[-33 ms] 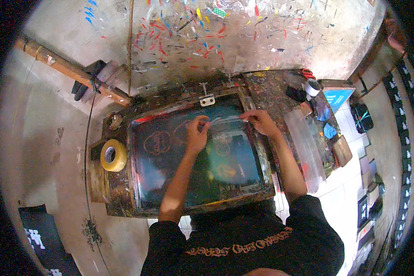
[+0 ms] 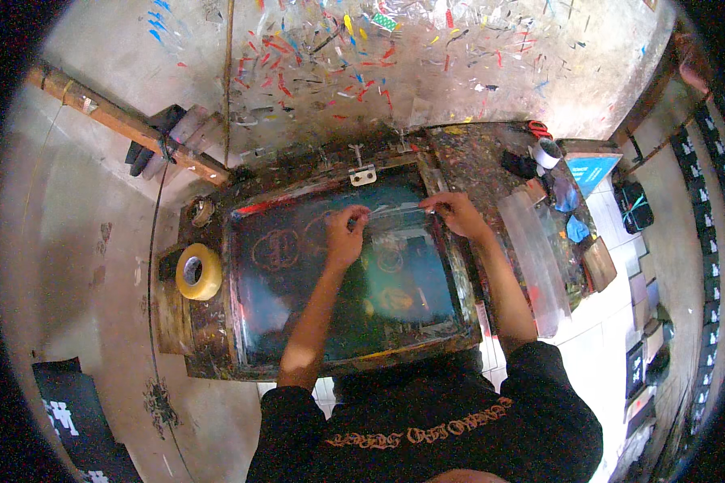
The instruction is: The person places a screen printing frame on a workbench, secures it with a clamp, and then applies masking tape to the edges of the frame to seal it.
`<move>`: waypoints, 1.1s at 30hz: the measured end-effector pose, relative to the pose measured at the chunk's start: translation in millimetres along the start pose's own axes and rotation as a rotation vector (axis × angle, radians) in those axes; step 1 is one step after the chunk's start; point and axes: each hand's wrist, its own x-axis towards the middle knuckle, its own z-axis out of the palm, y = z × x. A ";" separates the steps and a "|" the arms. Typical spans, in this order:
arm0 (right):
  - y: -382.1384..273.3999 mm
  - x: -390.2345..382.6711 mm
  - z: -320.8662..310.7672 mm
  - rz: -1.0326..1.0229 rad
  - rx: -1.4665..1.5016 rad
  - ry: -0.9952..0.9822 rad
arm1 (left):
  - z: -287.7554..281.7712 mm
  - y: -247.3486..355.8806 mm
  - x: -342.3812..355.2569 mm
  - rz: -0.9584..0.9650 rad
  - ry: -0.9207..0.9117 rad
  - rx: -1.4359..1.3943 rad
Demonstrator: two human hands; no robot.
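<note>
A silk-screen frame [image 2: 342,306] with dark mesh lies on the worktable, and faint round outlines show on the mesh. A thin clear strip of tape [image 2: 395,208] stretches between my hands above the far part of the mesh. My left hand [image 2: 346,236] pinches its left end over the middle of the screen. At the frame's far right side, my right hand [image 2: 457,216] pinches the other end. Whether the strip touches the mesh I cannot tell. A metal hinge clamp [image 2: 362,175] sits on the frame's far edge. To the left stands a roll of clear yellowish tape [image 2: 198,272].
A long translucent sheet [image 2: 532,262] lies right of the frame on the paint-stained table [image 2: 471,161]. Beyond it are a white roll [image 2: 546,153], a blue crumpled cloth [image 2: 577,229] and dark items. A wooden beam [image 2: 129,125] juts out at the left; a paint-flecked wall closes the far side.
The fingers of my left hand have shifted very slightly to the right. My right hand and the screen frame look the same.
</note>
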 end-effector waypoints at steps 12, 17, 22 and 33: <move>-12.6 -3.7 11.8 0.023 -0.298 0.012 | -8.3 -2.1 5.0 0.065 -0.175 0.218; -7.8 4.7 15.1 0.045 -0.320 -0.067 | -8.6 -22.0 14.6 0.125 -0.226 0.369; -25.6 8.1 10.4 -0.011 -0.361 0.010 | -9.7 -23.9 25.4 0.181 -0.212 0.600; -1.1 45.9 -13.2 0.087 -0.364 -0.303 | -22.2 -22.7 76.1 0.331 -0.627 0.541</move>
